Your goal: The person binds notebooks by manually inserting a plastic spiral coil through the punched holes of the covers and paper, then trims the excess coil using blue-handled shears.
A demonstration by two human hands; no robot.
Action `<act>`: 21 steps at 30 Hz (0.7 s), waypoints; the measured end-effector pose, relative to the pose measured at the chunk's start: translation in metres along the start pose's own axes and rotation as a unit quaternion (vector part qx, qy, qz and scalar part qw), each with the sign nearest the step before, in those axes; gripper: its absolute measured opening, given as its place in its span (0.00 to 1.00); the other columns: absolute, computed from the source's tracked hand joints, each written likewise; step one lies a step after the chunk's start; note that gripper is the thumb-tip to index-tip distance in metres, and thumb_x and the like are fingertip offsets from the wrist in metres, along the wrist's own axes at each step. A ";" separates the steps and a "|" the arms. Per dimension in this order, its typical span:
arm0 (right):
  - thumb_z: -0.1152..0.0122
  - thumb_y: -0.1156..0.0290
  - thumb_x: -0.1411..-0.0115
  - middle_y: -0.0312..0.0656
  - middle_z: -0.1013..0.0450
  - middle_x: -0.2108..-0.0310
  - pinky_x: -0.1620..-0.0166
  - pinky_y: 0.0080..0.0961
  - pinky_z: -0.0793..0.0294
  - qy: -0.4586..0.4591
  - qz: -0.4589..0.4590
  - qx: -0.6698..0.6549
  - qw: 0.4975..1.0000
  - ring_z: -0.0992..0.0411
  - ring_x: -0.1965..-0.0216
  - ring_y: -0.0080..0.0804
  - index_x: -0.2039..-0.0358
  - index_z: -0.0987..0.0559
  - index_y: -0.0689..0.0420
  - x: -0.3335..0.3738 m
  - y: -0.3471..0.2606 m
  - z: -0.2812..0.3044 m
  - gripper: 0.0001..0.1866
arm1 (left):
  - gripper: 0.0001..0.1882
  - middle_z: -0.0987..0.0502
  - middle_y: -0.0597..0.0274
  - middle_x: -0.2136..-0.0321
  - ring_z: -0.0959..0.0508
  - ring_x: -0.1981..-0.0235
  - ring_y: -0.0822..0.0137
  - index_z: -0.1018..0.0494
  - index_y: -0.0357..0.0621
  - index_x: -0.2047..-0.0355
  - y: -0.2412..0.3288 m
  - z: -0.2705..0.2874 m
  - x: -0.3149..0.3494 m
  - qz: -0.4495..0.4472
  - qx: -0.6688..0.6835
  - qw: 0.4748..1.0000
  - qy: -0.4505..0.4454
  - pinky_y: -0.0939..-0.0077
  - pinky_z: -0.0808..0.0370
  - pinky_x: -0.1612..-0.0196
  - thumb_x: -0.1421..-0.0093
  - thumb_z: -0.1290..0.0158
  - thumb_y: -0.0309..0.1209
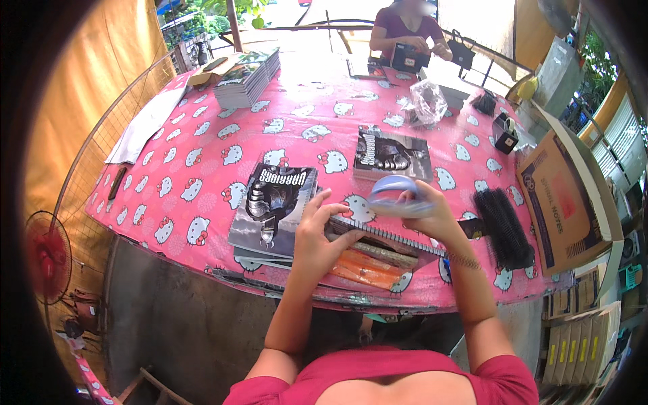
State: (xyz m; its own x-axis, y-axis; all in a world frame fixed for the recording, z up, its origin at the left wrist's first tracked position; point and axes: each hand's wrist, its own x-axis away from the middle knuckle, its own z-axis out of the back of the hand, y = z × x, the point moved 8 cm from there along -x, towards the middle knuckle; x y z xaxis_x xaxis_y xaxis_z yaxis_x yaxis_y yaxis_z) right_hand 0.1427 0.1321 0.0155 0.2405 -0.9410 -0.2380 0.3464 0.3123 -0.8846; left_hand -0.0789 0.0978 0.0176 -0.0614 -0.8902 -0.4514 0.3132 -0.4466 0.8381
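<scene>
My left hand [317,236] grips a thin notebook [385,237] near the table's front edge, thumb on the near side and fingers over its top. A spiral coil [405,241] runs along the notebook's upper edge, and its end sticks out past the right side. Above that edge, my right hand [432,212] is closed on a pale blue, loop-shaped thing [393,196], smeared by motion. Beneath the notebook lies an orange, shiny packet [368,268]. To the left is a stack of spiral notebooks [273,209] with dark covers; another dark-covered stack [391,154] lies beyond my hands.
A bundle of black binding coils [504,229] lies right of my right arm. An open cardboard box [567,202] stands at the right edge. A tall notebook stack [248,79] sits far left. Across the table, a person [408,37] handles a small dark item.
</scene>
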 end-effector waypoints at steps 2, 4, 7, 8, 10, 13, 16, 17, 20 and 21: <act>0.28 0.77 0.60 0.40 0.23 0.67 0.62 0.26 0.26 -0.060 -0.030 -0.292 0.954 0.23 0.64 0.29 0.61 0.24 0.61 0.009 -0.016 -0.014 0.22 | 0.27 0.29 0.51 0.50 0.26 0.50 0.59 0.26 0.42 0.56 -0.018 -0.002 0.005 0.050 0.132 0.990 0.012 0.68 0.27 0.49 0.58 0.31 0.27; 0.31 0.78 0.57 0.38 0.24 0.67 0.62 0.24 0.27 -0.058 0.040 -0.022 0.997 0.25 0.64 0.24 0.61 0.24 0.61 -0.003 -0.018 -0.006 0.20 | 0.27 0.27 0.57 0.54 0.24 0.55 0.69 0.31 0.39 0.51 -0.017 -0.011 0.006 0.079 0.207 0.975 0.006 0.76 0.26 0.52 0.53 0.34 0.21; 0.33 0.79 0.58 0.34 0.26 0.69 0.62 0.21 0.29 -0.038 0.015 0.022 0.999 0.30 0.67 0.20 0.62 0.25 0.61 -0.017 -0.016 -0.006 0.19 | 0.25 0.27 0.57 0.56 0.24 0.56 0.71 0.31 0.36 0.51 -0.026 -0.007 0.004 0.085 0.281 0.956 0.027 0.79 0.26 0.54 0.50 0.38 0.18; 0.33 0.79 0.58 0.35 0.26 0.69 0.62 0.21 0.29 -0.050 0.029 -0.004 0.998 0.30 0.67 0.20 0.62 0.25 0.61 -0.016 -0.021 -0.012 0.19 | 0.24 0.26 0.57 0.56 0.24 0.56 0.71 0.31 0.36 0.51 -0.031 -0.003 0.006 0.099 0.303 0.947 0.031 0.79 0.26 0.54 0.49 0.39 0.17; 0.33 0.80 0.58 0.35 0.27 0.69 0.62 0.21 0.29 -0.070 0.046 -0.055 0.995 0.31 0.67 0.21 0.62 0.26 0.61 -0.010 -0.028 -0.022 0.20 | 0.23 0.25 0.58 0.58 0.24 0.58 0.72 0.30 0.34 0.51 -0.035 -0.004 0.010 0.119 0.319 0.940 0.032 0.80 0.25 0.55 0.48 0.41 0.15; 0.33 0.79 0.59 0.36 0.26 0.68 0.61 0.23 0.28 -0.045 0.055 0.069 0.995 0.30 0.65 0.20 0.59 0.25 0.61 -0.022 -0.030 -0.017 0.23 | 0.21 0.23 0.62 0.64 0.23 0.63 0.74 0.28 0.33 0.52 -0.033 -0.001 0.007 0.123 0.305 0.944 0.040 0.81 0.25 0.58 0.48 0.43 0.12; 0.33 0.78 0.60 0.44 0.25 0.66 0.59 0.27 0.26 -0.068 0.019 -0.001 0.998 0.26 0.64 0.31 0.57 0.26 0.60 -0.019 -0.018 -0.022 0.25 | 0.18 0.22 0.63 0.67 0.23 0.65 0.76 0.26 0.32 0.54 -0.040 -0.001 0.011 0.134 0.318 0.937 0.049 0.83 0.25 0.62 0.47 0.44 0.13; 0.33 0.77 0.60 0.45 0.25 0.65 0.59 0.29 0.25 -0.052 0.031 0.094 0.994 0.25 0.64 0.34 0.57 0.27 0.60 -0.021 -0.017 -0.018 0.26 | 0.18 0.21 0.62 0.66 0.23 0.65 0.76 0.26 0.32 0.53 -0.042 0.000 0.008 0.128 0.326 0.936 0.039 0.83 0.24 0.63 0.46 0.44 0.14; 0.28 0.71 0.62 0.48 0.30 0.56 0.58 0.36 0.25 0.040 -0.013 0.376 0.926 0.28 0.56 0.48 0.56 0.27 0.59 -0.011 0.029 -0.002 0.29 | 0.17 0.21 0.61 0.66 0.22 0.66 0.76 0.27 0.31 0.54 -0.042 0.000 0.010 0.137 0.341 0.930 0.012 0.84 0.24 0.65 0.45 0.42 0.16; 0.27 0.69 0.62 0.48 0.31 0.54 0.58 0.38 0.25 0.055 -0.022 0.404 0.913 0.29 0.54 0.49 0.56 0.27 0.59 -0.002 0.039 0.003 0.30 | 0.17 0.21 0.61 0.66 0.22 0.67 0.76 0.27 0.32 0.54 -0.041 0.001 0.008 0.136 0.346 0.928 0.007 0.85 0.24 0.66 0.45 0.42 0.17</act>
State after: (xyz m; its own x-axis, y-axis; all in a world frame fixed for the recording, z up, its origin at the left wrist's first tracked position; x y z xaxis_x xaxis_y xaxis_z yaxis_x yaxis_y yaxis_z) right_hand 0.1582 0.1465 -0.0176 0.1330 -0.9488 -0.2867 0.9203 0.2256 -0.3197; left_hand -0.0930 0.1091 -0.0203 -0.0551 -0.9796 -0.1934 -0.3682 -0.1601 0.9159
